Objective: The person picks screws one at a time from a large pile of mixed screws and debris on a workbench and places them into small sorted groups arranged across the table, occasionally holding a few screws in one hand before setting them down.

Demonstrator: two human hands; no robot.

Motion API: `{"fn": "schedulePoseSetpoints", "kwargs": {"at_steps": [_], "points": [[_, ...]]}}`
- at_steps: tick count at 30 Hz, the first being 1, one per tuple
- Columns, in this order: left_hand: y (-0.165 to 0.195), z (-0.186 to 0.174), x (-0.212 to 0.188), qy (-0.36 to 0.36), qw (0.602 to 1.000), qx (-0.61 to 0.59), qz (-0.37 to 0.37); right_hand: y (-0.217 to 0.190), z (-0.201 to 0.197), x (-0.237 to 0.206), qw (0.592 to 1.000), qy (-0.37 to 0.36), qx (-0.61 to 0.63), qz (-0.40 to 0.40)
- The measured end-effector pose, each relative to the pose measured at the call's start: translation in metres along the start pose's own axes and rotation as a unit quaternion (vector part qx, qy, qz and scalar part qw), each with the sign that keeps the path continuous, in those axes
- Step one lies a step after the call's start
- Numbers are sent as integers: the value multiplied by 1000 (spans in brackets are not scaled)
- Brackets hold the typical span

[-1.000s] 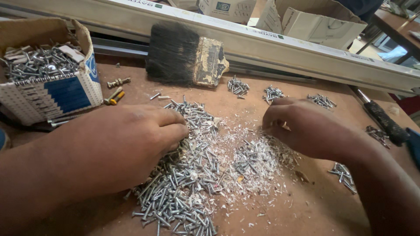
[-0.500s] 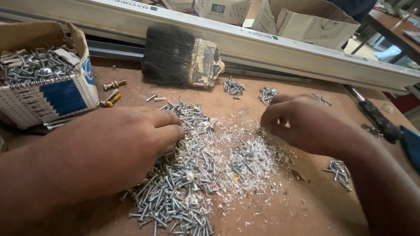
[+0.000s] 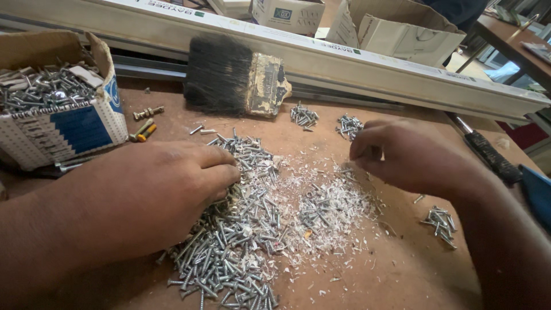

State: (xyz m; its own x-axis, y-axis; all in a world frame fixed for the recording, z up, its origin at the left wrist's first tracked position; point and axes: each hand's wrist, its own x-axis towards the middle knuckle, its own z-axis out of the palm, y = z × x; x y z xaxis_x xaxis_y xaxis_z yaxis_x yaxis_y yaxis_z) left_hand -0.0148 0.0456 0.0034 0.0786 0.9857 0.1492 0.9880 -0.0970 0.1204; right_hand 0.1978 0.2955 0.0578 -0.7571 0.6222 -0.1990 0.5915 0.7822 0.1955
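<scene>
A big heap of silver screws [image 3: 235,241] mixed with white plastic shavings [image 3: 336,209] covers the middle of a brown tabletop [image 3: 396,275]. My left hand [image 3: 155,195] lies palm down on the heap's left side, fingers curled among the screws. My right hand [image 3: 404,155] hovers over the heap's upper right edge with fingertips pinched together; whether a screw sits between them is hidden. Small sorted clusters of screws lie at the back [image 3: 303,116], beside it [image 3: 349,125] and at the right [image 3: 439,221].
A torn cardboard box of screws [image 3: 57,109] stands at the left. A wide black-bristled brush [image 3: 235,77] rests against a long white profile [image 3: 373,63]. A black-handled screwdriver [image 3: 488,152] lies at the right. Two brass bolts [image 3: 146,120] lie near the box. Cardboard boxes [image 3: 402,28] stand behind.
My right hand has shifted slightly left and toward the back of the heap, fingers staying pinched. My left hand stays on the screws.
</scene>
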Motion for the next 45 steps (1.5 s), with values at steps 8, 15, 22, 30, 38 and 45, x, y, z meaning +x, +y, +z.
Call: {"fn": "schedulePoseSetpoints", "kwargs": {"at_steps": [8,15,22,30,38,45], "points": [[0,1,0,-1,1000,-11,-8,7,14,11,990,18,85,-114],[-2,3,-1,11,1000,6,17,-3,5,5,994,-17,75,-76],[-2,4,-1,16,1000,-8,16,-9,-12,-5,998,-35,12,58],[-5,6,1,21,999,-26,18,5,-3,-11,990,-46,94,-92],[-5,12,1,18,1000,-3,2,-10,6,-11,965,-118,143,-184],[-4,10,3,11,1000,-4,0,-3,11,-3,983,-83,122,-111]]}}
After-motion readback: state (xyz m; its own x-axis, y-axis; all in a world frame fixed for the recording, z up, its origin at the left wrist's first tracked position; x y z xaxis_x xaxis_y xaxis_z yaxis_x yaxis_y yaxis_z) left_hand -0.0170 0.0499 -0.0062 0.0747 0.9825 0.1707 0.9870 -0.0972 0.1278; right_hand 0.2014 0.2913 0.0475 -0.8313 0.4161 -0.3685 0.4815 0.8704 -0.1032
